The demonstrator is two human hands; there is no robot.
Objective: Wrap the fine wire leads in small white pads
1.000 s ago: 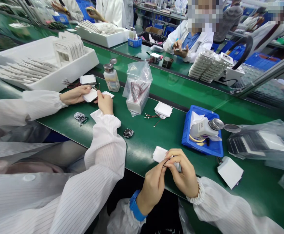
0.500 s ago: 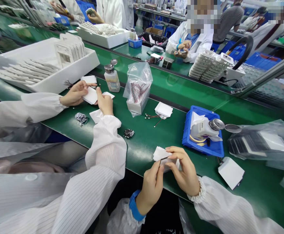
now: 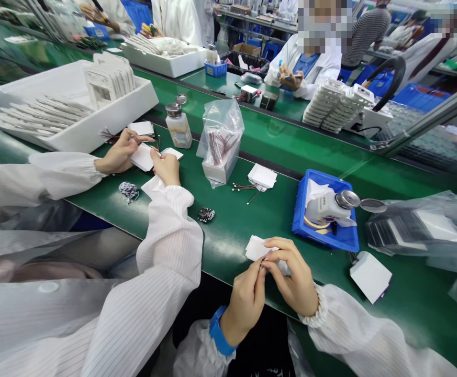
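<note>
Near the front edge of the green bench, my left hand, with a blue band at the wrist, is closed in a pinch. My right hand is closed too, and its fingertips meet those of the left. Between them shows a bit of a thin dark strip, mostly covered by the fingers. White flat pieces lie on the bench just behind my hands, partly hidden by the right one. What sits under the right palm is hard to make out.
At right stands a blue bin with a white dispenser bottle. Beside it lie a white flat pack and bagged pieces. A white pack with wires lies behind. To the left, a co-worker's hands hold a white piece.
My fingertips have come together, and the dark strip that stretched between them is now mostly hidden. The co-worker's hands at left have shifted slightly on the white piece.
</note>
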